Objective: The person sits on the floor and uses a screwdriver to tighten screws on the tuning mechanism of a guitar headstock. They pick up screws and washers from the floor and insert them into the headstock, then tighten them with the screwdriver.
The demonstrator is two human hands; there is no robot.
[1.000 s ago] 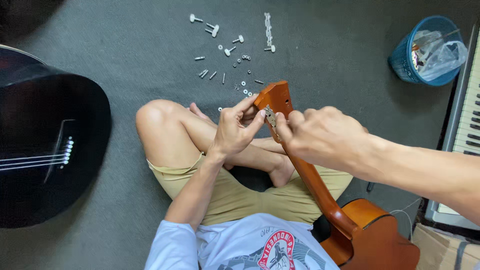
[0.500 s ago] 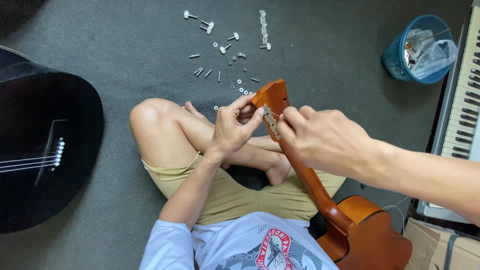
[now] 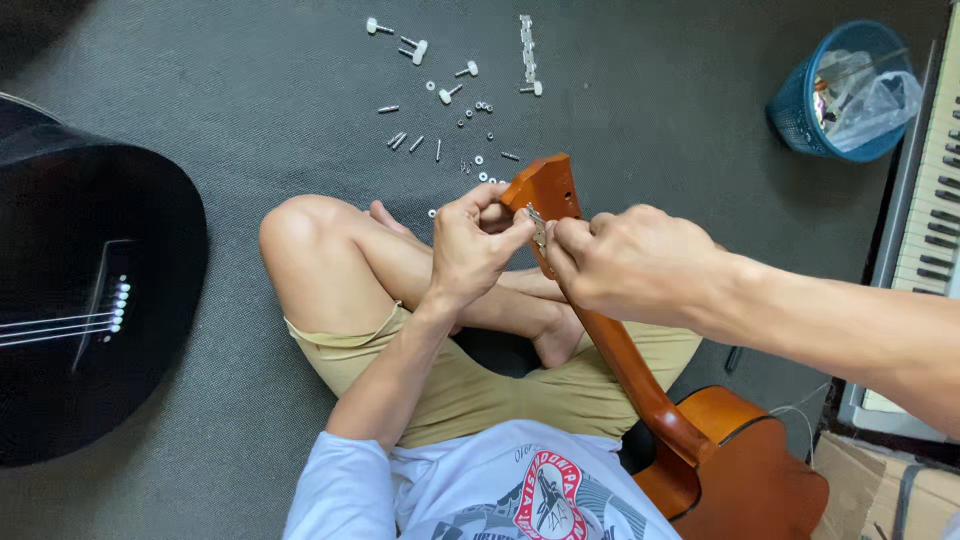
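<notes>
An orange-brown guitar [image 3: 700, 450] lies across my lap, its neck rising to the headstock [image 3: 548, 185] in front of my crossed legs. My left hand [image 3: 470, 250] grips the left edge of the headstock, thumb and fingers closed on it. From the right, my right hand [image 3: 630, 265] pinches a small metal tuner part [image 3: 538, 228] against the headstock's side. The fingertips of both hands almost meet there. Most of the part is hidden by my fingers.
Several white tuner pegs, screws and washers [image 3: 450, 100] are scattered on the grey carpet [image 3: 250, 120] beyond my knees. A black guitar [image 3: 80, 300] lies at left. A blue bin [image 3: 800, 110] with plastic, a keyboard [image 3: 930, 180] and a cardboard box [image 3: 890, 490] stand at right.
Both hands stay at the headstock with only small finger shifts. The view has drifted slightly, so the floor parts and the black guitar sit a little further left.
</notes>
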